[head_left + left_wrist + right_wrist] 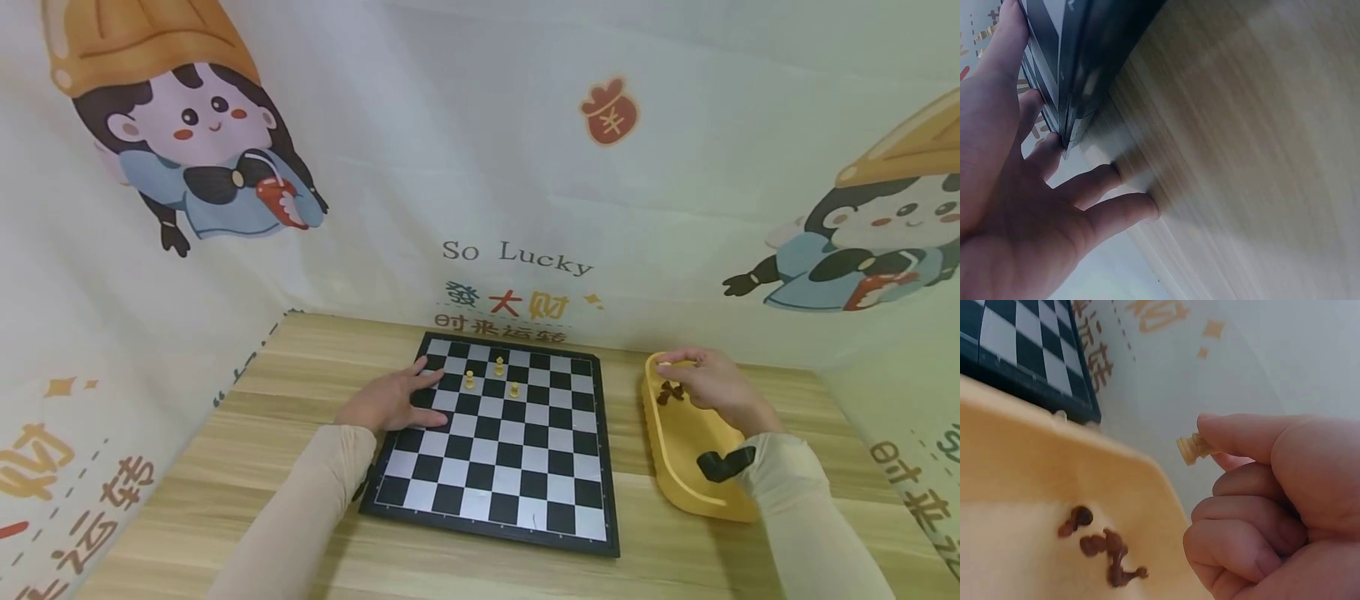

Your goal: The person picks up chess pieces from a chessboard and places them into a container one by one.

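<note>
Clearly, from my distant seat, I had the right hand (pixel 708 381) pinching a small pale chess piece (pixel 1190 451) between thumb and finger, its other fingers curled toward the palm. That piece was at the far end of the yellow tray (pixel 693 437), near the rim, with its flared end sticking out from the fingertips. Inside the tray, toward its eleven o'clock, a few brown pieces (pixel 1116 547) lay tipped over in a loose cluster.

The left hand (pixel 390 402) held nothing. Its fingers were spread apart at about ten o'clock on the chessboard (pixel 510 454), thumb and forefinger reaching over the squares while the two outermost fingers went past the edge toward the table (pixel 315 358). I could not tell how firmly it pressed. My two hands were well apart, with much of the board between them.

Three pale pieces (pixel 498 367) stood upright on the board's far half, one near eleven o'clock and two close to twelve. The tray sat at three o'clock from the board, with a strip of table between. Past twelve o'clock rose a pale cloth (pixel 420 125) printed with cartoon figures. Cream sleeves (pixel 300 517) came in from seven and five o'clock, and a black object (pixel 726 463) showed at the right cuff.
</note>
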The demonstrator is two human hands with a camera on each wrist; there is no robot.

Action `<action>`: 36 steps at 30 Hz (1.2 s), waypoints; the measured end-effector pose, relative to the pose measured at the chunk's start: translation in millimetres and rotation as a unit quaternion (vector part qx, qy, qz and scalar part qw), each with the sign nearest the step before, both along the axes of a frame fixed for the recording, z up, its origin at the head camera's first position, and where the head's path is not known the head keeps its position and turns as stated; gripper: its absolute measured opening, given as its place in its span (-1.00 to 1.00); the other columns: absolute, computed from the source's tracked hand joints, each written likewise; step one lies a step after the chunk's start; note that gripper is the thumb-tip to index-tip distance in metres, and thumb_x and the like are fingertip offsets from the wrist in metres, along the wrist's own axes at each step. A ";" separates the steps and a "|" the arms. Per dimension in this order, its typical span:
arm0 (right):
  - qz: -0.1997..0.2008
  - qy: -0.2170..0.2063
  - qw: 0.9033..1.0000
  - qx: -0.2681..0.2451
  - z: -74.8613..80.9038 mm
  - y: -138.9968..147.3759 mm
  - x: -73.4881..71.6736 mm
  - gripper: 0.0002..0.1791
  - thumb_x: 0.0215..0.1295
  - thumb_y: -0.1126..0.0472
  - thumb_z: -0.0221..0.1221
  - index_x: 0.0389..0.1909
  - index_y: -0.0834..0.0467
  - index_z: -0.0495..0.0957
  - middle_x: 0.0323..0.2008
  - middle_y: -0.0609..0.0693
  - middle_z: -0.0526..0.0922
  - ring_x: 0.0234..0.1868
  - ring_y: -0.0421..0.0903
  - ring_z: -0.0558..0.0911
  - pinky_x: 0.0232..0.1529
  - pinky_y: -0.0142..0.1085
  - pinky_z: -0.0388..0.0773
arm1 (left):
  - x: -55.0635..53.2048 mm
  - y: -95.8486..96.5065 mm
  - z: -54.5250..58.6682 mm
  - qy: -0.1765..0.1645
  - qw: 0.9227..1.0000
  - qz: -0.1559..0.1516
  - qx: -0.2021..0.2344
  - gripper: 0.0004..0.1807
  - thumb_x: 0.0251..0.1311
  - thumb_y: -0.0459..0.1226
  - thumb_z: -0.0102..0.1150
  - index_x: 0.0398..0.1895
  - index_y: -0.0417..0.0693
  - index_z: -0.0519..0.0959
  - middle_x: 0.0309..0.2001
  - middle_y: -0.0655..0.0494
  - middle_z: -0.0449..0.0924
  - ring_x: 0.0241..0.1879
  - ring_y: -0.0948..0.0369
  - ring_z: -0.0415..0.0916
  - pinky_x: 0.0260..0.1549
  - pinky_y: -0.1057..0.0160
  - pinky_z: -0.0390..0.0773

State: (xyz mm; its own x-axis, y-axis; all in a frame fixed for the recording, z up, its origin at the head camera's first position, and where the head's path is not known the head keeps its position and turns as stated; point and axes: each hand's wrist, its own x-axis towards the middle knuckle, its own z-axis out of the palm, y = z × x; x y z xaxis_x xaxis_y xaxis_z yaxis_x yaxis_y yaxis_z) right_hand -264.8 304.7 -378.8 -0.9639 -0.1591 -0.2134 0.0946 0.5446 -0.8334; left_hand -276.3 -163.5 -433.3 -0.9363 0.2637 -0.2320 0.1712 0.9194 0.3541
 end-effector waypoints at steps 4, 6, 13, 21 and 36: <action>-0.004 -0.012 1.000 -0.009 -5.8 9.9 -3.9 -0.42 0.56 0.03 0.07 0.35 0.39 0.34 -0.65 -0.32 0.32 -0.74 -0.33 0.09 -0.64 -0.44 0.18 | -0.3 -0.3 -1.0 0.000 1.000 0.000 -0.003 -0.01 0.10 0.26 0.36 0.59 0.35 0.18 0.68 0.06 -0.11 0.60 -0.21 0.03 0.51 -0.21 0.23; -0.009 -0.017 1.000 -0.012 -9.9 14.8 -5.5 -0.41 0.57 0.05 0.05 0.37 0.41 0.31 -0.55 -0.33 0.43 -0.74 -0.34 0.10 -0.65 -0.45 0.19 | -0.3 -0.4 -1.1 0.002 1.000 -0.003 -0.005 -0.01 0.10 0.27 0.36 0.59 0.35 0.18 0.68 0.06 -0.09 0.59 -0.21 0.05 0.50 -0.21 0.24; -0.039 -0.035 0.999 -0.013 -25.3 25.1 -7.9 -0.48 0.56 0.14 0.04 0.32 0.44 0.31 -0.70 -0.33 0.33 -0.76 -0.36 0.13 -0.68 -0.45 0.20 | -0.6 0.5 0.1 0.007 1.000 -0.010 -0.011 -0.01 0.10 0.28 0.34 0.59 0.31 0.20 0.67 0.03 -0.05 0.58 -0.22 0.09 0.48 -0.20 0.29; -0.050 -0.044 0.998 0.001 -39.9 27.7 -11.2 -0.55 0.49 0.18 0.14 0.19 0.44 0.44 -0.80 -0.32 0.25 -0.78 -0.36 0.14 -0.70 -0.45 0.21 | -0.7 -0.1 -1.2 0.009 1.000 -0.011 -0.011 -0.01 0.11 0.28 0.33 0.59 0.30 0.19 0.67 0.02 -0.06 0.58 -0.23 0.09 0.49 -0.21 0.28; -0.054 -0.056 0.997 0.028 -43.9 27.1 -8.2 -0.52 0.50 0.19 0.12 0.24 0.47 0.40 -0.81 -0.28 0.21 -0.78 -0.33 0.13 -0.70 -0.43 0.18 | 0.1 -0.1 -1.0 0.010 1.000 -0.008 -0.006 -0.01 0.10 0.28 0.35 0.58 0.31 0.21 0.67 0.03 -0.05 0.58 -0.22 0.09 0.48 -0.21 0.28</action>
State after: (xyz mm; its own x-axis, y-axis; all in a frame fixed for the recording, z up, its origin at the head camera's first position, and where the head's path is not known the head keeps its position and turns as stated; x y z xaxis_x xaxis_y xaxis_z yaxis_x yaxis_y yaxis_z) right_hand -273.0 331.8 -422.7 -0.9442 -0.0409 -0.3269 0.2461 0.5719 -0.7825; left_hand -276.2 -163.6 -434.3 -0.9367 0.2753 -0.2163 0.1922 0.9207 0.3395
